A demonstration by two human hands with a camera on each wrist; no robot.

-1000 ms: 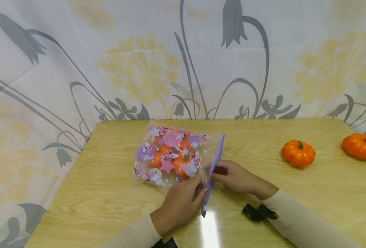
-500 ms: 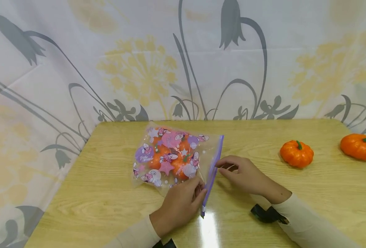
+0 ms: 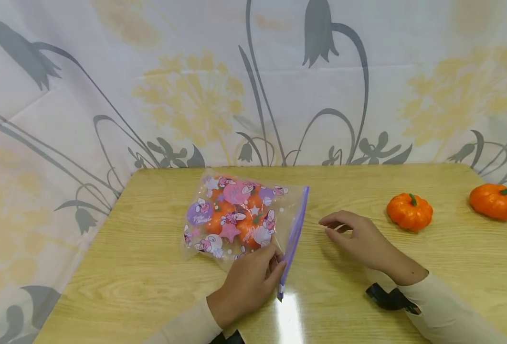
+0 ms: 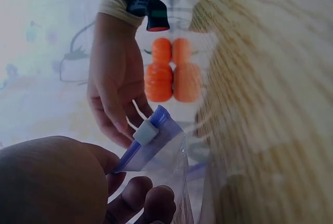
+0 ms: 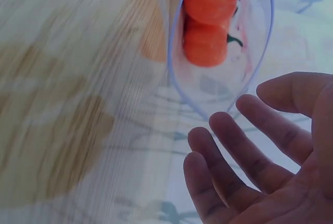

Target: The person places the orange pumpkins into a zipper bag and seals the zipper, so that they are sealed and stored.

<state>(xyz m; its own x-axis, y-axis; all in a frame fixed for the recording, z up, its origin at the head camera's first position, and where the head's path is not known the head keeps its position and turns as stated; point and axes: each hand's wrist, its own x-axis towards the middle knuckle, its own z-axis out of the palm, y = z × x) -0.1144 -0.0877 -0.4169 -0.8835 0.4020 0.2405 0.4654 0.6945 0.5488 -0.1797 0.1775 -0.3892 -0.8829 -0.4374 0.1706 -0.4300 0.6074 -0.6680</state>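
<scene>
A clear zip bag (image 3: 289, 210) printed with pink and purple cartoon figures lies on the table, several small orange toy pumpkins (image 5: 205, 44) inside it. My left hand (image 3: 247, 282) pinches the near part of its purple zip edge, close to the white slider (image 4: 145, 132). In the right wrist view the bag's mouth (image 5: 173, 73) gapes apart. To the right of the bag, my right hand (image 3: 363, 239) is over the table, its fingers loosely bent and holding nothing. Beyond it sits an orange toy pumpkin (image 3: 409, 212) with a green stem.
A second loose toy pumpkin (image 3: 497, 202) stands at the table's right side. The wood-grain table (image 3: 142, 277) meets a flower-printed cloth (image 3: 288, 95) along its back and left. Black straps (image 3: 391, 298) circle both wrists.
My right hand has let go of the bag's zip edge and moved right toward the loose pumpkins. My left hand stays in place on the bag.
</scene>
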